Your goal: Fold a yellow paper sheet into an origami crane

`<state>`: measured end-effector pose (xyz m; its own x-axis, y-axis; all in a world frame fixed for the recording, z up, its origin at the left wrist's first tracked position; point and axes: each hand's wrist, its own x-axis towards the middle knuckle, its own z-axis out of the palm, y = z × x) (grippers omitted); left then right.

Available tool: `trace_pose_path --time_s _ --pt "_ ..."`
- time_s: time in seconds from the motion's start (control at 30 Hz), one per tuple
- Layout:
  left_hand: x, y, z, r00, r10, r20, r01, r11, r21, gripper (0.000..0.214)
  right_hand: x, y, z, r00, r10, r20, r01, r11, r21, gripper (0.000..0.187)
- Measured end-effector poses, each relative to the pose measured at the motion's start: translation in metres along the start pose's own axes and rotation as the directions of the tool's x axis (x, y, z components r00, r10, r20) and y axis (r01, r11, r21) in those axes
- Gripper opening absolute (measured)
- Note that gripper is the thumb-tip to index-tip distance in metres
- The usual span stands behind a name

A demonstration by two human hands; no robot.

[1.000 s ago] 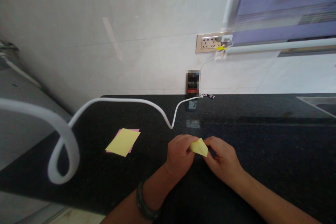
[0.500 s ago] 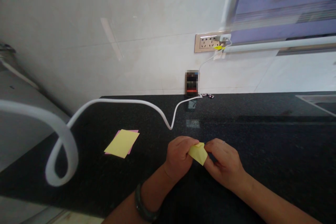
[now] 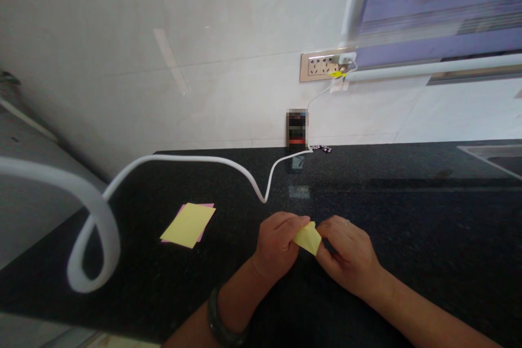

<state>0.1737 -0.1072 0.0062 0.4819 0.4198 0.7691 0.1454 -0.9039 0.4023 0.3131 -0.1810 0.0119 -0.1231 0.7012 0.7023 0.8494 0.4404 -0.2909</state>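
A small folded piece of yellow paper (image 3: 307, 237) is pinched between both my hands just above the black stone counter (image 3: 408, 217). My left hand (image 3: 278, 244) grips its left side with fingers curled closed; a dark band sits on that wrist. My right hand (image 3: 346, 254) holds the paper's right side between thumb and fingers, with a ring on one finger. To the left on the counter lies a flat yellow sheet (image 3: 188, 224) on top of a pink sheet (image 3: 182, 210).
A thick white cable (image 3: 93, 212) loops at the left and runs along the counter to a dark phone (image 3: 297, 129) leaning on the tiled wall. A wall socket (image 3: 322, 65) with a plugged charger is above. A sink edge (image 3: 493, 155) shows at far right.
Both hands stayed on the yellow paper, working it slightly lower and closer together; the paper has turned a little between the fingers. The view drifted slightly.
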Motion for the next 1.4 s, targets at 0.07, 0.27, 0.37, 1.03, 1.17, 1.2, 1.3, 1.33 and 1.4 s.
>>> trace_pose_path --time_s 0.07,0.27,0.37,1.03,1.17,1.2,1.3,1.33,1.4 --pt "0.0006 0.0013 -0.0008 1.0 0.012 -0.013 -0.012 1.0 0.005 0.023 0.0004 -0.0009 -0.0004 1.0 -0.009 0.008 0.009 1.0 -0.005 0.007" --pt "0.0006 0.0029 -0.0016 1.0 -0.011 -0.007 0.011 1.0 0.011 0.021 0.0009 -0.004 -0.0015 0.999 -0.036 0.01 0.036 0.999 -0.018 0.01" --pt "-0.0001 0.0028 -0.0012 1.0 -0.02 -0.005 0.02 1.0 -0.002 0.02 0.0004 -0.0046 -0.0014 0.999 -0.045 0.001 0.045 0.999 -0.009 0.01" --pt "-0.0023 0.0005 -0.0026 0.997 0.07 0.011 -0.07 0.997 0.024 0.022 -0.0001 -0.0058 -0.0012 0.997 -0.071 0.002 0.071 0.997 -0.024 0.011" --pt "-0.0024 0.0012 -0.002 0.998 0.066 0.021 -0.066 0.998 0.022 0.022 -0.0005 -0.0043 -0.0005 0.997 -0.075 0.003 0.075 0.997 -0.03 0.012" --pt "-0.0025 0.0014 -0.0017 0.998 0.063 0.02 -0.063 0.998 0.02 0.021 -0.0005 -0.0041 -0.0004 0.997 -0.079 -0.001 0.079 0.996 -0.028 0.012" --pt "-0.0025 0.002 -0.001 0.999 0.043 0.022 -0.043 0.999 0.014 0.02 0.0003 -0.0046 -0.0003 0.996 -0.088 -0.02 0.087 0.996 -0.026 0.012" --pt "-0.0025 0.0023 -0.0009 0.999 0.037 0.027 -0.037 0.999 0.011 0.02 0.0007 -0.005 -0.0003 0.996 -0.085 -0.024 0.085 0.996 -0.027 0.012" --pt "-0.0023 0.0029 -0.0008 0.999 0.027 0.035 -0.027 1.0 0.007 0.019 0.0014 -0.0061 -0.0006 0.996 -0.08 -0.028 0.079 0.997 -0.024 0.012"
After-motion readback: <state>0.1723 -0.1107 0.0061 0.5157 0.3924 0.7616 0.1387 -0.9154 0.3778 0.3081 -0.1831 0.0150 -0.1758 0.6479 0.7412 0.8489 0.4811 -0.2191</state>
